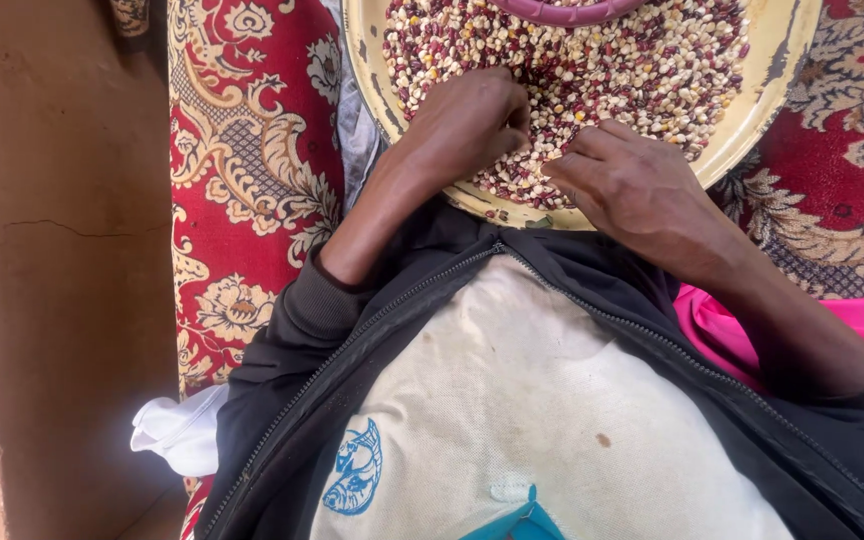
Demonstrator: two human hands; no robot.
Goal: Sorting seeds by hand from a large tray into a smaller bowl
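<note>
Red patterned cloth [252,150] lay under a round cream tray [767,80] of mixed kernels [592,60]. Both hands rested in the grain: the left hand [467,120] curled shut, the right hand [632,180] loosely pinching. Pressing near the rim could likely tip the tray and spill kernels.

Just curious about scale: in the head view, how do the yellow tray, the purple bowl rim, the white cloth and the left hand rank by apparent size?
1. Tray, cut off by the frame.
2. Left hand and white cloth: too alike to rank.
3. Purple bowl: only a sliver shows.
</note>
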